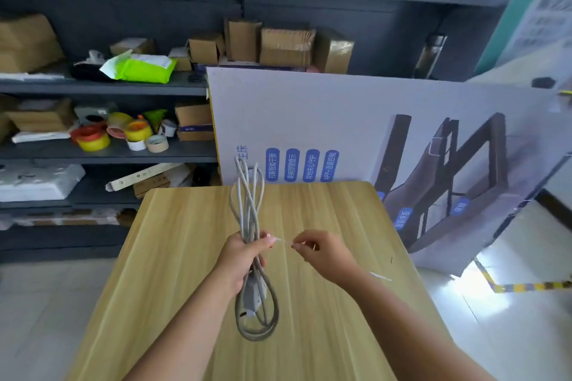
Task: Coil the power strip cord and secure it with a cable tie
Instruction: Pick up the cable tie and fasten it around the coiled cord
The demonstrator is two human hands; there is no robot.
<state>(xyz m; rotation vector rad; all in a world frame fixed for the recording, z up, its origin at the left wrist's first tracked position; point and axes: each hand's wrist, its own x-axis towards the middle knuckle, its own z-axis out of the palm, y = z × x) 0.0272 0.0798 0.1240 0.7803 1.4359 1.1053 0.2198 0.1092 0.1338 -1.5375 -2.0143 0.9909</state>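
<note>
**Cable tie going around the bundled power strip cord**

We are holding the coiled power strip cord point(249, 210) upright over the wooden table point(173, 257), our left hand point(243, 257) closed in a fist around the middle of the bundle. Above that fist the grey loops are fanning up and crossing one another; below it they are hanging in a long oval, with the power strip body point(254, 295) tucked inside the lower loop, just above the tabletop. To the right of the cord, our right hand point(322, 254) is pinching the free end of a thin white cable tie point(283, 241) between thumb and forefinger, the other fingers curled in. The tie is stretching from that pinch back to the left thumb at the bundle; whether it is already threaded through its head, we cannot tell.

We are judging the cord springy and fairly stiff: the loops are wanting to spread, so the waist of the bundle, where the strands are lying together, looks the best place to grip. The strip body is probably making the bottom heavy. The tie is light, slick and narrow, so a fingertip pinch near its tip suits it.

Another pale strip point(380, 276), possibly a spare tie, is lying on the table right of the cord.
</note>
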